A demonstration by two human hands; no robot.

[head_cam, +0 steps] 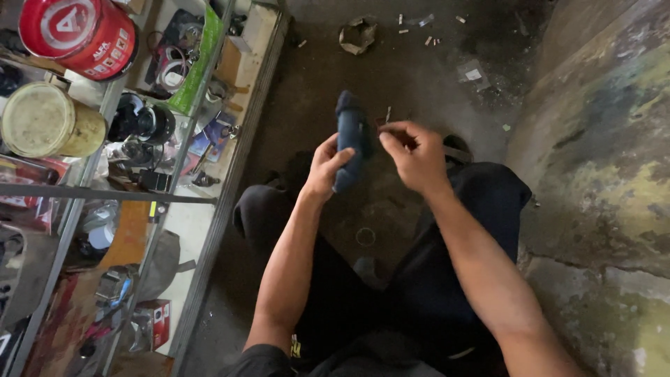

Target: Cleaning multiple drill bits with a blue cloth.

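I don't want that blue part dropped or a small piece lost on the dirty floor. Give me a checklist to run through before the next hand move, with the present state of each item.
1. Left hand has a grip on the blue handle-shaped part: ok, fingers wrap its lower half.
2. Right hand is pinching something small at the part's edge: cannot tell, the fingertips meet but nothing shows between them.
3. Part is held up off the floor: ok.
4. Floor below is free of clutter: not ok, scraps and a small ring lie there.
5. Glass shelf unit is apart from the left elbow: ok.
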